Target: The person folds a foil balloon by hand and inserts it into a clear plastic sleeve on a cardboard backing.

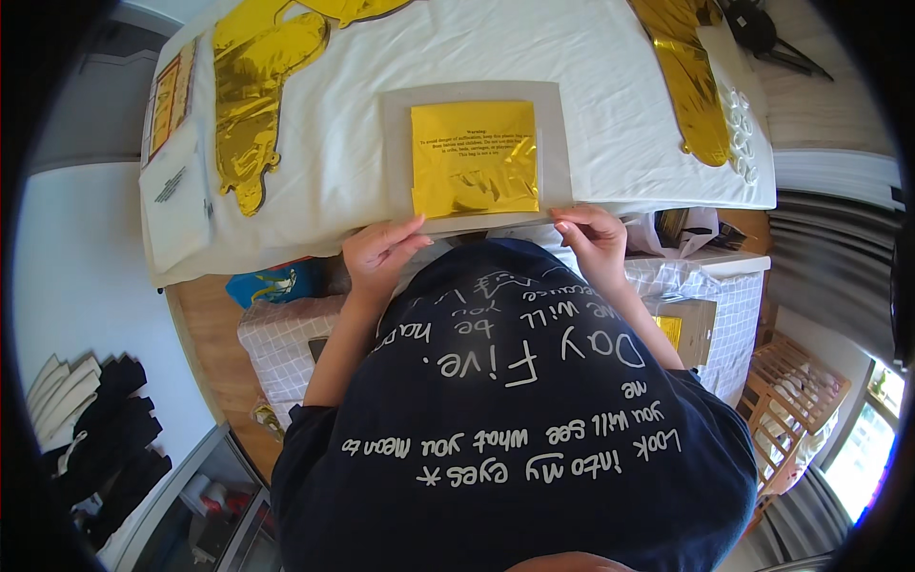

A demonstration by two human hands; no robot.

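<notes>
A folded piece of gold foil [474, 176] lies flat in a clear plastic bag with dark print, on top of a grey sheet [398, 143] at the table's near edge. My left hand [381, 255] is at the bag's near left corner, its thumb and forefinger loosely pinched at the edge. At the near right corner my right hand [596, 243] has its thumb and forefinger closed on the bag's edge. The thin clear edge between the hands is hard to make out.
Flat gold foil balloons [250, 114] lie at the left of the white-covered table [353, 153], another foil balloon [691, 95] at the right beside clear rings [742, 133]. White packages [176, 210] rest at the left edge. A checked cloth [286, 348] hangs below, near a wooden rack [796, 391].
</notes>
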